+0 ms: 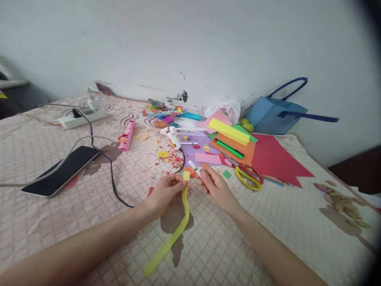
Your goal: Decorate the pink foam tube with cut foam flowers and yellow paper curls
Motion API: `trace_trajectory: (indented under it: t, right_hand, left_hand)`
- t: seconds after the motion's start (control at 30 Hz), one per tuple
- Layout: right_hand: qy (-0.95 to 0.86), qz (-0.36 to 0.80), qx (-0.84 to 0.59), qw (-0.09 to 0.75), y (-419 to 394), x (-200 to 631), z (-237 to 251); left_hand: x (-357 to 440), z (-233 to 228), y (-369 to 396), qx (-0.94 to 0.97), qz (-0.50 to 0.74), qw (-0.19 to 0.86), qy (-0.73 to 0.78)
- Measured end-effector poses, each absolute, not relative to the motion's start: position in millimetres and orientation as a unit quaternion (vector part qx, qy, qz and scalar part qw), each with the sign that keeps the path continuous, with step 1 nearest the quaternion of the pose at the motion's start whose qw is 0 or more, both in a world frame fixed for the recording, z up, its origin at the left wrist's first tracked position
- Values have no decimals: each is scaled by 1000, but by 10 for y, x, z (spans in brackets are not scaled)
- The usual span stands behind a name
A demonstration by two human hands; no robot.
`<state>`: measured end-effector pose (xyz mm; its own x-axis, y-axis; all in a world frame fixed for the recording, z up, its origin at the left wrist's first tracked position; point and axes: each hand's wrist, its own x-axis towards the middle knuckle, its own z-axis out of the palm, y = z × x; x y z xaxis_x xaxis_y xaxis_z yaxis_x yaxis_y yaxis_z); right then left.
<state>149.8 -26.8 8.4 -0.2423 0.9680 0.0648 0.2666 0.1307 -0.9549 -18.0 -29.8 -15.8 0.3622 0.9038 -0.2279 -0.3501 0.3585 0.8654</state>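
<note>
My left hand (pixel 165 191) pinches the upper end of a long yellow paper strip (pixel 175 234), which hangs down and curves toward me over the quilted bedspread (pixel 89 206). Just to its right, my right hand (pixel 214 183) holds a small white stick-like thing (pixel 194 167) whose tip points at the strip's top end; I cannot tell what it is. Small orange paper bits (pixel 192 172) lie right behind my fingers.
Yellow-and-red scissors (pixel 248 176), a white glue gun (pixel 172 136) with a black cord (pixel 111 174), stacked coloured paper (pixel 238 145), a red sheet (pixel 276 159), and scraps lie ahead. A dark tablet (pixel 61 170) and power strip (pixel 81 117) sit left; a blue bag (pixel 275 113) stands back right.
</note>
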Motion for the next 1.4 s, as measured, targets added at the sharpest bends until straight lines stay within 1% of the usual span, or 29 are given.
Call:
trace_trajectory:
  t: [0.1,0.27,0.4,0.57,0.73,0.83,1.0,1.07,1.13,1.2,1.23,1.3,1.4]
  right_hand:
    - [-663,434,-483,372,-308,1551,113]
    - [-635,524,-451,345,-356,1538,143]
    - [-602,596,-428,317,-337,1550,165]
    - [-585,630,-419,293,-303,1597,155]
    - [-580,637,-426,279,-317,1611,119]
    - [-566,616,-450,313,-314,1617,118]
    - [-530,560,-438,463,-259,1653,108]
    - [-520,519,-440,516,-243,1676,107]
    - [-530,462,-449,552,-243,1697,122]
    - [-555,437,-430,562,-260,1709,155]
    - [-564,451,-411,557,-275,1708,176]
    - [-562,512,-373,532,-312,1689,218]
    - [-539,592,-363,477,-379,1621,247]
  left_hand:
    - [-186,-114,-298,365,429,733,382]
    - [-184,-57,-323,442,419,690,391]
    - [-188,-71,-335,467,402,696,368]
    - [-196,-78,-321,490,382,689,372]
    - [-207,-80,-324,505,351,695,373]
    - [-215,-83,-335,477,357,711,373]
    - [-221,-43,-335,382,373,762,366]
    - [-222,-28,-331,358,374,777,359]
    - [-225,-25,-329,351,373,783,353]
    - [-230,-35,-329,355,373,782,352]
    - [-233,-44,-329,358,373,780,354]
    - [-239,-62,-329,365,372,774,361]
    - [-246,-76,-329,375,364,766,374]
